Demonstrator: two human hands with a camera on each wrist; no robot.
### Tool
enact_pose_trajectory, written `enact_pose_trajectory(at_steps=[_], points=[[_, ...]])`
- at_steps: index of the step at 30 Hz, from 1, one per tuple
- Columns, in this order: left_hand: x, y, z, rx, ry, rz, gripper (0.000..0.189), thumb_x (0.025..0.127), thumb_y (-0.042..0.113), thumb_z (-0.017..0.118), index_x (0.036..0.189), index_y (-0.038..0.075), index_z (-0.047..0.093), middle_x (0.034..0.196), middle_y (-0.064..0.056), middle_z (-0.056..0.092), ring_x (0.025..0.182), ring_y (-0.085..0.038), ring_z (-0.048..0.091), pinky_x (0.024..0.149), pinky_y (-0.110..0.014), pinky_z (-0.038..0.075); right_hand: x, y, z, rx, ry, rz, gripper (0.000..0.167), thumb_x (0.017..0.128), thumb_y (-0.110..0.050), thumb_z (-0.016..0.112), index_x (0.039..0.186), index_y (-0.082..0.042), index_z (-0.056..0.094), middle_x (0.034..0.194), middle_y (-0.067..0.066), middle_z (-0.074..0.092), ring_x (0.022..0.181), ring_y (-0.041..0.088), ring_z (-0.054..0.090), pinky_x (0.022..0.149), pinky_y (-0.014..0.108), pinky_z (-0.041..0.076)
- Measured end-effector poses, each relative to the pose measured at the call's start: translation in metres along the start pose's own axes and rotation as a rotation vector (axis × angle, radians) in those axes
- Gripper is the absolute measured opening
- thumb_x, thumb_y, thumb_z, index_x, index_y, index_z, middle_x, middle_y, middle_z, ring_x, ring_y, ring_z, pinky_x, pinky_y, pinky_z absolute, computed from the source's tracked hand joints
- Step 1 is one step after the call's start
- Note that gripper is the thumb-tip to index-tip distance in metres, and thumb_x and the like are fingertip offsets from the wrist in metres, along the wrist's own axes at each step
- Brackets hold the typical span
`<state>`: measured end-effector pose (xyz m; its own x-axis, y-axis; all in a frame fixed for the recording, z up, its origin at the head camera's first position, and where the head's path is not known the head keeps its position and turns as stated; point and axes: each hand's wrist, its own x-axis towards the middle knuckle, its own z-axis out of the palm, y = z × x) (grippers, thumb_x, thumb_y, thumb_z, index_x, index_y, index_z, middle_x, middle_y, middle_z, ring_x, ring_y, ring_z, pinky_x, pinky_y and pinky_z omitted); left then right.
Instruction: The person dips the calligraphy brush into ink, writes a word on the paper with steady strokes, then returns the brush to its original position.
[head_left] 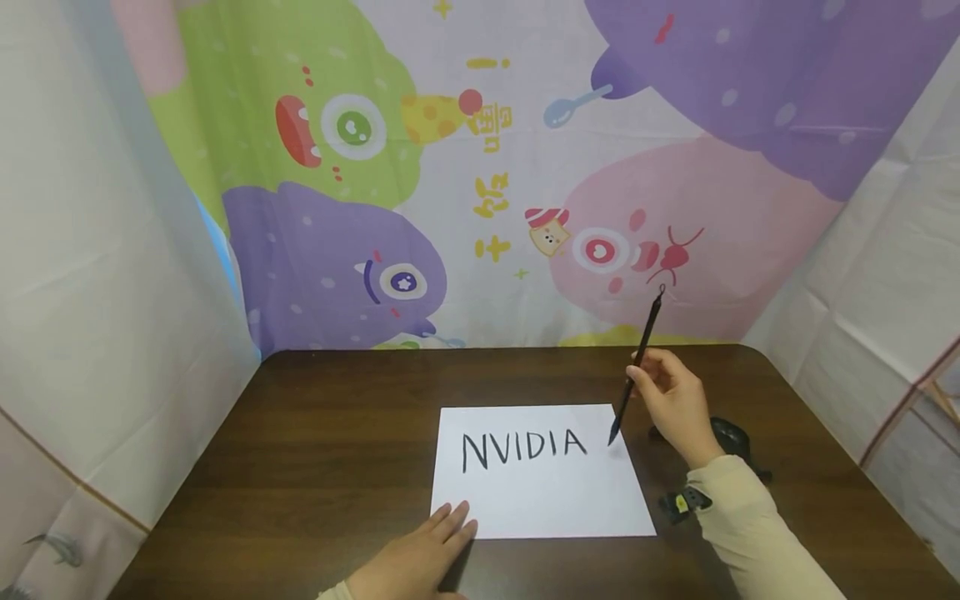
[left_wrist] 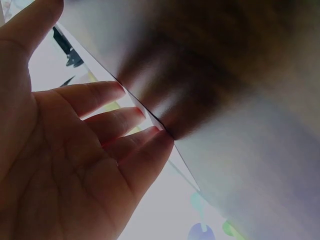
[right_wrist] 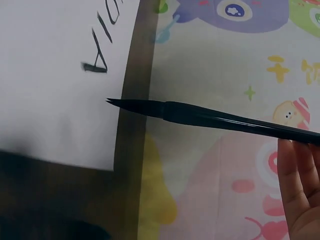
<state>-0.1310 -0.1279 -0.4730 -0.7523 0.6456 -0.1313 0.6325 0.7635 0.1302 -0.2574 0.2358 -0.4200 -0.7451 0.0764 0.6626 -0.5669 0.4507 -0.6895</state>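
Observation:
My right hand point(head_left: 675, 404) pinches a dark calligraphy brush point(head_left: 642, 346) by its handle, the tip pointing down at the right edge of a white sheet of paper point(head_left: 540, 500). Its black bristles point(right_wrist: 137, 106) come to a slightly split point in the right wrist view. Black letters point(head_left: 522, 448) reading NVIDIA run across the upper part of the sheet. With fingers extended, my left hand point(head_left: 412, 554) rests at the sheet's lower left corner. In the left wrist view, the fingertips point(left_wrist: 167, 137) touch the flat surface.
A black rounded object point(head_left: 731, 437) lies on the brown table point(head_left: 315, 467) behind my right wrist, partly hidden. Around that wrist is a dark strap with a yellow-marked piece point(head_left: 684, 502). A cartoon-printed cloth point(head_left: 495, 308) hangs along the table's far edge, with pale cloth at both sides.

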Motion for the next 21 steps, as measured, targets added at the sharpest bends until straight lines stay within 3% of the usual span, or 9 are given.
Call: enact_pose_trajectory(at_steps=[12, 17, 21], points=[[-0.001, -0.003, -0.001, -0.034, -0.013, 0.007, 0.083, 0.083, 0.063, 0.063, 0.145, 0.010, 0.048, 0.154, -0.014, 0.041, 0.141, -0.036, 0.041, 0.101, -0.047, 0.050, 0.011, 0.004, -0.028, -0.089, -0.009, -0.006, 0.026, 0.086, 0.005, 0.069, 0.111, 0.005, 0.062, 0.084, 0.016, 0.065, 0.060, -0.006, 0.057, 0.056, 0.011, 0.051], [-0.001, -0.003, -0.003, -0.058, -0.035, -0.005, 0.084, 0.083, 0.066, 0.061, 0.146, 0.011, 0.047, 0.155, -0.013, 0.040, 0.142, -0.035, 0.040, 0.103, -0.048, 0.048, 0.017, 0.007, -0.039, -0.164, -0.028, 0.003, 0.033, 0.088, 0.001, 0.069, 0.119, 0.005, 0.058, 0.088, 0.021, 0.068, 0.059, -0.010, 0.055, 0.055, 0.010, 0.049], [-0.001, -0.002, -0.003, -0.061, -0.040, -0.013, 0.085, 0.082, 0.065, 0.062, 0.146, 0.012, 0.047, 0.155, -0.013, 0.040, 0.142, -0.035, 0.040, 0.104, -0.047, 0.048, 0.023, 0.011, -0.047, -0.219, -0.042, 0.036, 0.030, 0.090, -0.006, 0.068, 0.116, 0.004, 0.058, 0.088, 0.019, 0.070, 0.058, -0.010, 0.055, 0.054, 0.012, 0.050]])
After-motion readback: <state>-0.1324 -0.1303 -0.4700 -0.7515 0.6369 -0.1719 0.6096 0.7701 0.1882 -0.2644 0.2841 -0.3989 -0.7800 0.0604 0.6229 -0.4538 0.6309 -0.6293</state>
